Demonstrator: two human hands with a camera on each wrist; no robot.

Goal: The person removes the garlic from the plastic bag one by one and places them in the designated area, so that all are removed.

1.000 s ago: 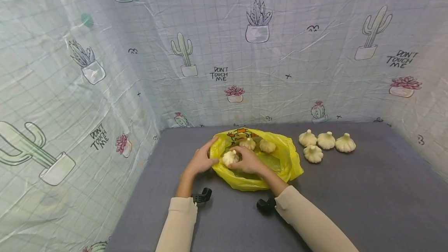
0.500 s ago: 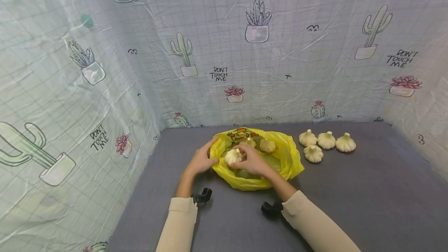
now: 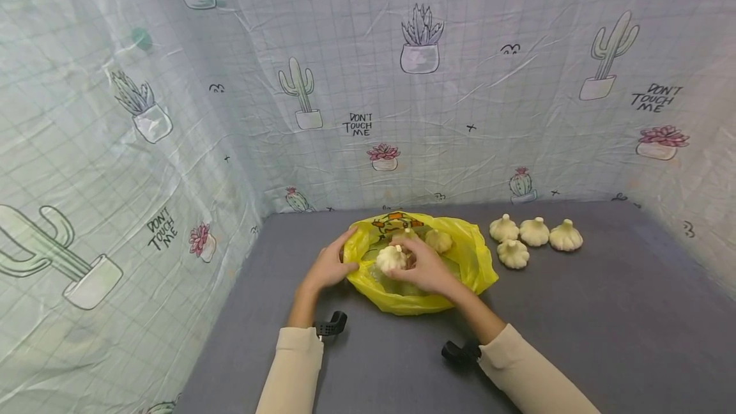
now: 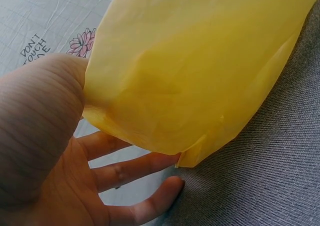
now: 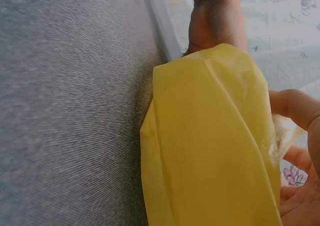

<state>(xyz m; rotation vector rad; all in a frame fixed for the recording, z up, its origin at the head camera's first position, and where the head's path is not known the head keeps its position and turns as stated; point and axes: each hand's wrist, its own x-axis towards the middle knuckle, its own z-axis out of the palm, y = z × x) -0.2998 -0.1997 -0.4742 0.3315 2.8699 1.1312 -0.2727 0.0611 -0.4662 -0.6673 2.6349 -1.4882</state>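
Observation:
A yellow plastic bag (image 3: 397,303) lies with its mouth spread toward me in the head view. My left hand (image 3: 329,267) grips its left rim, and in the left wrist view the thumb lies against the yellow film (image 4: 195,71) with the fingers behind. Over the bag's mouth my right hand (image 3: 427,268) pinches a whitish garlic bulb (image 3: 391,260) between thumb and fingers. Two more bulbs are inside at the back: one garlic bulb (image 3: 439,240) shows well, the other is partly covered by the right fingers. From the right wrist, the bag's wall (image 5: 210,146) hides most of the held bulb.
Several garlic bulbs (image 3: 566,236) stand grouped on the grey tabletop (image 3: 575,312), right of the bag. A cactus-printed sheet (image 3: 345,69) hangs behind and at the sides. A black wrist camera (image 3: 460,351) sits under each sleeve cuff.
My right hand has shifted slightly to the right with the garlic bulb, away from the left rim. The left hand stays on the rim.

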